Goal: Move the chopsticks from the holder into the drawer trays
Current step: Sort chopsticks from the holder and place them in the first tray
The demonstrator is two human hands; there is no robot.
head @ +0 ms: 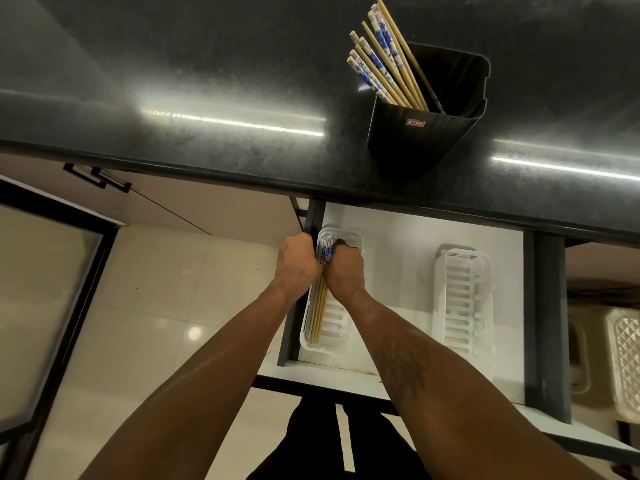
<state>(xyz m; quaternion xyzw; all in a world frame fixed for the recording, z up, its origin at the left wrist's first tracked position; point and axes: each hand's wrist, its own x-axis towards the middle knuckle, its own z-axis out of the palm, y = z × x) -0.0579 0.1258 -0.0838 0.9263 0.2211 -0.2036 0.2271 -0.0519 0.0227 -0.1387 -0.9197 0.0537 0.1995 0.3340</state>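
The dark speckled stone countertop (207,81) lies far beyond the fingers, and the open white-floored drawer with dark grey sides (398,271) spreads beneath them. The black plastic holder (426,140) stands on that counter, well away from the fingers, with the remaining chopsticks (381,64) inside. One white slotted plastic tray (464,306) sits well right of the fingers; the other white tray (337,323) lies directly under them. The left hand (299,263) and right hand (346,268) both curl around one bundle of pale wooden chopsticks with blue-patterned tops (320,306), settling it into that tray: the placing step. Next the fingers should let go, then reach up for another bunch.
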